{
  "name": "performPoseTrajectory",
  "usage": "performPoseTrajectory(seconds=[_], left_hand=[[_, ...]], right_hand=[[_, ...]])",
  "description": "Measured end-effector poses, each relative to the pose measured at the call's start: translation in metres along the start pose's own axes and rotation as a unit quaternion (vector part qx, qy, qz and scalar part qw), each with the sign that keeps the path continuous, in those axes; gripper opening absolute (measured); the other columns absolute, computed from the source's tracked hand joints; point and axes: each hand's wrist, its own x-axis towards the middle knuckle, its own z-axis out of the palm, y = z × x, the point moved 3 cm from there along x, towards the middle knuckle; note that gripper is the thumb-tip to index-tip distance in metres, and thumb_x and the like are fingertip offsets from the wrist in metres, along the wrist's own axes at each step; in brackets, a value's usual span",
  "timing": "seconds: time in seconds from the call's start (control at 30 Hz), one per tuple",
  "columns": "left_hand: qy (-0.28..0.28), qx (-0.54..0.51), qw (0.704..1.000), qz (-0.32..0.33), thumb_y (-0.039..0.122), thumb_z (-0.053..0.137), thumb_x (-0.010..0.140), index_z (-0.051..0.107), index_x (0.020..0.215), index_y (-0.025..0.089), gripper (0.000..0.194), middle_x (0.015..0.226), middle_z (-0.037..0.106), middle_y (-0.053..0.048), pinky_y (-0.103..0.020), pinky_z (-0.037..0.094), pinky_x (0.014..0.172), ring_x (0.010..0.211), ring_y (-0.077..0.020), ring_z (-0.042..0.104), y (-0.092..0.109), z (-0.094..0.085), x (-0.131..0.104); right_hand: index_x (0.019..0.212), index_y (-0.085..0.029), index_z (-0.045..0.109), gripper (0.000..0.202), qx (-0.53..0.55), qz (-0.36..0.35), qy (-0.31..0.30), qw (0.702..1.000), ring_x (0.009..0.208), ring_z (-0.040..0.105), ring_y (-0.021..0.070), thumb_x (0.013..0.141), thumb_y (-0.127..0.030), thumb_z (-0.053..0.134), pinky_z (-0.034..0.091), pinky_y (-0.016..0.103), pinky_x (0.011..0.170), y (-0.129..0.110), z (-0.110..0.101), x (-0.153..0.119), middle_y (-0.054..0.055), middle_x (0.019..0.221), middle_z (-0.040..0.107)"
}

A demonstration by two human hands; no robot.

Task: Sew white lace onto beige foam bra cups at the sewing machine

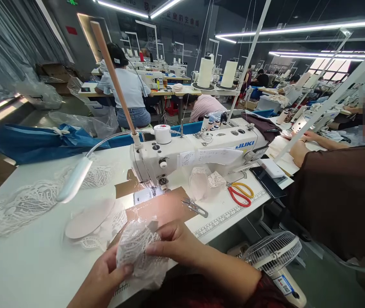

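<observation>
Both hands, left hand (104, 273) and right hand (169, 244), pinch a white lace piece (139, 256) at the desk's (25, 265) near edge. Keep its edges aligned and flat before the sewing machine (198, 154).

A white lace piece (139, 252), rounded and cupped, lies crumpled at the table's near edge.

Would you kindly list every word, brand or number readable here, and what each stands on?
"JUKI": blue, on the white sewing machine nearest the hands.
"JUKI": on the far sewing machine beside the seated person.
Paper label on the near machine: too small.
Wall lettering: blurred.
Ruler numbers: too small.
Fan sticker: unreadable.
</observation>
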Motion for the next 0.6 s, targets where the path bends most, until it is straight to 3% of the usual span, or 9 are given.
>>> performPoseTrajectory(seconds=[0.1, 0.17, 0.23, 0.3, 0.37, 0.43, 0.53, 0.6], left_hand=[[-0.004, -0.016, 0.999, -0.041, 0.038, 0.085, 0.054, 0.067, 0.076, 0.02, 0.034, 0.065, 0.063, -0.002, -0.032, 0.051, 0.062, 0.068, -0.0233, 0.06, -0.008, -0.008, 0.001], [0.004, -0.007, 0.999, -0.032, 0.039, 0.083, 0.058, 0.055, 0.058, 0.019, 0.034, 0.052, 0.05, 0.002, -0.025, 0.043, 0.051, 0.052, -0.0142, 0.047, -0.008, -0.019, 0.004], [0.009, 0.041, 0.999, 0.022, 0.043, 0.078, 0.064, 0.047, 0.053, 0.019, 0.04, 0.051, 0.044, 0.002, -0.024, 0.038, 0.047, 0.049, -0.0122, 0.039, -0.001, -0.031, 0.01], [0.048, 0.152, 0.981, 0.11, 0.046, 0.07, 0.072, 0.053, 0.059, 0.022, 0.033, 0.063, 0.055, 0.0, -0.028, 0.045, 0.056, 0.061, -0.0179, 0.051, 0.01, -0.044, 0.017], [0.108, 0.307, 0.925, 0.195, 0.05, 0.062, 0.079, 0.064, 0.081, 0.028, 0.021, 0.098, 0.067, -0.001, -0.034, 0.05, 0.08, 0.096, -0.0261, 0.06, 0.02, -0.058, 0.026], [0.139, 0.458, 0.846, 0.234, 0.052, 0.056, 0.082, 0.063, 0.109, 0.031, 0.035, 0.131, 0.059, -0.003, -0.042, 0.043, 0.101, 0.125, -0.0309, 0.05, 0.023, -0.071, 0.038], [0.122, 0.625, 0.735, 0.235, 0.051, 0.053, 0.082, 0.06, 0.118, 0.021, 0.048, 0.138, 0.055, -0.016, -0.05, 0.036, 0.108, 0.131, -0.0366, 0.046, 0.015, -0.095, 0.056], [0.12, 0.671, 0.692, 0.237, 0.046, 0.048, 0.085, 0.06, 0.114, 0.018, 0.042, 0.135, 0.056, -0.017, -0.049, 0.037, 0.108, 0.13, -0.0354, 0.048, 0.009, -0.115, 0.062]], right_hand=[[0.067, -0.016, 0.074, 0.037, 0.07, 0.009, 0.015, 0.997, 0.059, 0.053, 0.0108, 0.053, -0.047, 0.088, 0.042, 0.027, 0.064, -0.001, -0.003, -0.001, -0.002, 0.062, 0.063], [0.062, -0.016, 0.072, 0.04, 0.121, 0.002, 0.048, 0.992, 0.056, 0.053, 0.0103, 0.046, -0.049, 0.09, 0.041, 0.026, 0.06, -0.004, -0.009, -0.001, -0.001, 0.061, 0.064], [0.058, -0.016, 0.07, 0.043, 0.155, -0.006, 0.079, 0.985, 0.054, 0.052, 0.0101, 0.042, -0.05, 0.091, 0.04, 0.025, 0.056, -0.008, -0.014, -0.002, -0.001, 0.06, 0.064], [0.059, -0.017, 0.07, 0.042, 0.156, -0.014, 0.091, 0.983, 0.054, 0.052, 0.0103, 0.044, -0.05, 0.09, 0.041, 0.025, 0.056, -0.01, -0.017, -0.002, -0.001, 0.06, 0.064], [0.063, -0.017, 0.072, 0.037, 0.126, -0.016, 0.081, 0.989, 0.056, 0.053, 0.0104, 0.051, -0.047, 0.089, 0.043, 0.025, 0.059, -0.009, -0.018, -0.001, -0.001, 0.062, 0.065], [0.069, -0.017, 0.074, 0.034, 0.089, -0.005, 0.058, 0.994, 0.059, 0.054, 0.0107, 0.056, -0.045, 0.087, 0.044, 0.025, 0.063, -0.006, -0.017, -0.001, -0.001, 0.065, 0.066], [0.077, -0.016, 0.075, 0.033, 0.04, 0.004, 0.031, 0.999, 0.064, 0.056, 0.0111, 0.063, -0.044, 0.085, 0.044, 0.025, 0.066, -0.001, -0.018, -0.001, -0.001, 0.07, 0.066], [0.078, -0.016, 0.074, 0.031, 0.006, -0.007, 0.027, 1.0, 0.065, 0.055, 0.011, 0.066, -0.043, 0.083, 0.044, 0.025, 0.066, -0.001, -0.02, -0.001, -0.001, 0.071, 0.065]])
